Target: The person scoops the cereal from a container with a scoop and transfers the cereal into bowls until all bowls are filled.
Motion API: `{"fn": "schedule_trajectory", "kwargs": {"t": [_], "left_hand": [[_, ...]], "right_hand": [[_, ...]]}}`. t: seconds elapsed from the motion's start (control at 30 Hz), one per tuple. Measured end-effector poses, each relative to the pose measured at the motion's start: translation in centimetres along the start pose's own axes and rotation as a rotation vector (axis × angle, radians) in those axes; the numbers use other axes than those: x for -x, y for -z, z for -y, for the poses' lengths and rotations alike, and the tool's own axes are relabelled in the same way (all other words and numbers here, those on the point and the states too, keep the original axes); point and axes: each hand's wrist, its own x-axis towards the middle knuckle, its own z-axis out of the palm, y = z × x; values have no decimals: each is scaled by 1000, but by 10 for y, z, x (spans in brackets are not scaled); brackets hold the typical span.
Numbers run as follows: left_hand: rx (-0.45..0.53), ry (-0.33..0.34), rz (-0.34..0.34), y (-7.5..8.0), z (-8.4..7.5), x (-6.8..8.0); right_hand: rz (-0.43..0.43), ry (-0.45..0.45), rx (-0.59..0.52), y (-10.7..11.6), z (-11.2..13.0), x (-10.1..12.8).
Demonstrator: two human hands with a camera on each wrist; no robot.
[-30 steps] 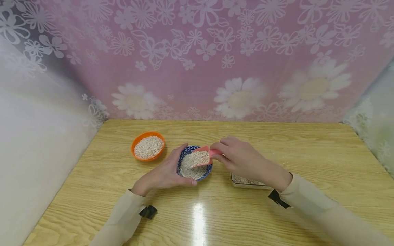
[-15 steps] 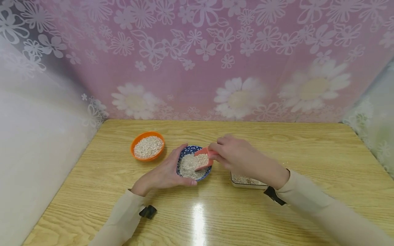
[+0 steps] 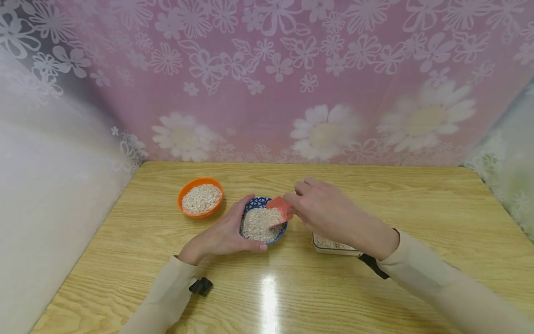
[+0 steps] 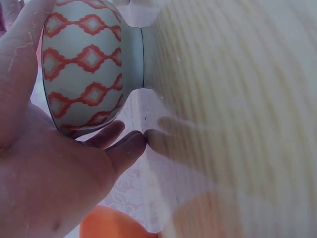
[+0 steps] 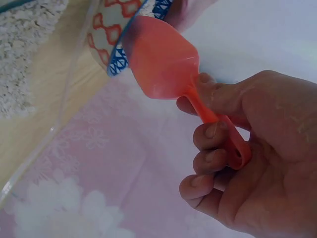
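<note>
A patterned bowl holds a mound of oat flakes on the table. My left hand grips the bowl from its left side, thumb at the near side and fingers around the far side. Red diamond shapes mark the bowl's outer wall in the left wrist view. With my right hand I hold a pink-red scoop by its handle, tilted over the bowl's right rim. The right wrist view shows the scoop's underside, with fingers and thumb curled about the handle; the scoop's mouth is inside the bowl.
An orange bowl full of oats stands at the back left. A shallow rectangular container of oats sits partly under my right forearm. Beyond the wooden table hangs a floral pink cloth.
The scoop has tipped over and shifted slightly right, and the oats that lay in it have slid into the patterned bowl. My left hand and the bowl stay nearly still.
</note>
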Motion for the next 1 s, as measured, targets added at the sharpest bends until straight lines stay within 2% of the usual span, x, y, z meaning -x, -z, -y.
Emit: {"fn": "schedule_trajectory", "kwargs": {"t": [0.2,0.6,0.73,0.87,1.0], "left_hand": [[-4,1,2,1,0,0],[-12,12,-9,-1,-2,4],[-24,-3,-20,0,-2,4],[-40,-24,-48,3,-5,7],[-68,-46,-115,4,-9,8]], "right_hand": [[-24,26,82,9,-1,2],[-225,118,69,-7,-14,14],[-271,100,-11,-15,-20,22],[-294,31,-175,-21,-27,33],[-273,-58,-336,-23,-34,46]]}}
